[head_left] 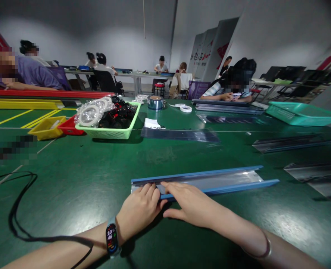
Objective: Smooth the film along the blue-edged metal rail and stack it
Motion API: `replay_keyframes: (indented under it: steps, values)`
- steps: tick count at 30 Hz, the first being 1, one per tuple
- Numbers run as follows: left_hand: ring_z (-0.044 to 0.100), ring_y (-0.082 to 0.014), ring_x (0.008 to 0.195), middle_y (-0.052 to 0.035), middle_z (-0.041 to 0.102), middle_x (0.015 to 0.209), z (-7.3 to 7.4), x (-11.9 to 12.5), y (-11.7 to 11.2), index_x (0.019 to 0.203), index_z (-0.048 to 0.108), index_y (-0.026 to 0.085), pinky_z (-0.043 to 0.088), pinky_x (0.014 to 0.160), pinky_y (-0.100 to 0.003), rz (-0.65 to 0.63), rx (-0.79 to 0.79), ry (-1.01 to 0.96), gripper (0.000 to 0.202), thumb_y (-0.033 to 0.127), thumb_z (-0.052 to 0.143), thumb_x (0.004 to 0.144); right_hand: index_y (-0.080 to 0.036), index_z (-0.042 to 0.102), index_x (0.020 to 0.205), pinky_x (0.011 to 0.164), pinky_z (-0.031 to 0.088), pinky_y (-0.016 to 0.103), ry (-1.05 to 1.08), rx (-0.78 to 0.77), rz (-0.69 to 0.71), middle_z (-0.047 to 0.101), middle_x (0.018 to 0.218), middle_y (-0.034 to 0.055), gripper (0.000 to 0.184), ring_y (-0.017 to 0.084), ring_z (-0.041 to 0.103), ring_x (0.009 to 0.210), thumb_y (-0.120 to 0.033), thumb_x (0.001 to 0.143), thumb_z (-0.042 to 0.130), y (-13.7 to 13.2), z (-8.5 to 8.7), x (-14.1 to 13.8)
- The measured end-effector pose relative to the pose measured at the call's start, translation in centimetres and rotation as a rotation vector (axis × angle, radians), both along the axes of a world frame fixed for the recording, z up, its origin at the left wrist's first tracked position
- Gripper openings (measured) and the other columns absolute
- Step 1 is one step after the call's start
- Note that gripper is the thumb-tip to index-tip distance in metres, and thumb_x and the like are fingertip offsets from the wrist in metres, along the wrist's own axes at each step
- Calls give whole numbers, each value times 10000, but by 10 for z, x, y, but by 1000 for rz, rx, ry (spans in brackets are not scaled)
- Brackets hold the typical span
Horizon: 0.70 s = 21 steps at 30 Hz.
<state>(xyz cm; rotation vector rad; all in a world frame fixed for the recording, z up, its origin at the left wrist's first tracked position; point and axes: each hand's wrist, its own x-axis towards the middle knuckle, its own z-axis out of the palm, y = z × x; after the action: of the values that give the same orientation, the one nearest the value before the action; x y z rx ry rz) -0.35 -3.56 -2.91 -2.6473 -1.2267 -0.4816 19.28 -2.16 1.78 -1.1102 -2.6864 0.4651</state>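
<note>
Channel (pixel 224 181): long, straight, slightly glossy; clear or pale floor, two raised blue edges (pixel 243 186); lies lengthwise at near centre of the table (pixel 98 160), which is smooth, green and shiny under the lights. Left hand (pixel 140 201) at the channel's left end, fingers bent over the near edge onto the floor, thumb low outside that edge; cannot tell whether it grips the channel or only presses, fingertips being partly hidden. Right hand (pixel 186 200) beside it, fingers reaching over the same edge, thumb spread clear, no grip seen. A small greyish patch between the fingertips is too blurred to identify. Left wrist bears a band (pixel 112 237) with lit screen; black cord (pixel 14 216) loops at near left, cut off by the picture's side. Far left of centre: light-green basket (pixel 109 133), perforated plastic, holding black parts (pixel 124 116) with red bits, plus white rings (pixel 91 116) in crinkled clear film. Left of it, red bin (pixel 70 127), partly covered, contents not made out; yellow bin (pixel 40 131), a pale piece inside. Far right: teal basket (pixel 291 116), slatted, interior mostly hidden. Grey strips (pixel 316 179) at right, motion-blurred, ends indistinct
</note>
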Motion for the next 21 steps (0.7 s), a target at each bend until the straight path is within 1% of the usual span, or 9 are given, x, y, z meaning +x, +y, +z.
replay_keyframes:
  steps: [2,6,10,15,21]
  values:
    - [584,-216,822,-95,597,862,1,0,0,901,531,139,504,682,-341,-3,-1,-1,200,315,435,912,-134,476,1265,943,441,393,21,-16,4,564,1243,145,604,267,543,1125,-457,778,635,0,-3,-1]
    - [582,-219,836,-96,596,870,1,0,1,902,528,139,503,692,-342,-4,6,0,197,313,436,910,-123,479,1263,969,424,411,23,-3,-22,547,1261,161,619,280,518,1157,-453,767,648,-3,-5,0]
    - [579,-225,834,-99,597,884,0,0,0,907,526,139,503,688,-352,-8,-4,6,185,305,446,905,-111,483,1250,967,427,417,14,2,-45,554,1246,168,645,288,523,1147,-452,740,679,-6,-4,0]
    - [581,-227,826,-97,597,873,0,0,0,903,530,139,501,677,-352,-18,2,-5,196,309,434,911,-127,481,1250,964,426,429,23,1,-66,565,1224,158,640,288,522,1143,-455,737,680,-8,-3,0]
    - [585,-220,824,-98,604,868,1,-1,-1,901,530,137,501,683,-341,-10,15,-1,201,310,429,913,-116,483,1247,951,431,441,-8,-35,-125,550,1244,183,661,308,522,1144,-476,729,680,-11,-1,4]
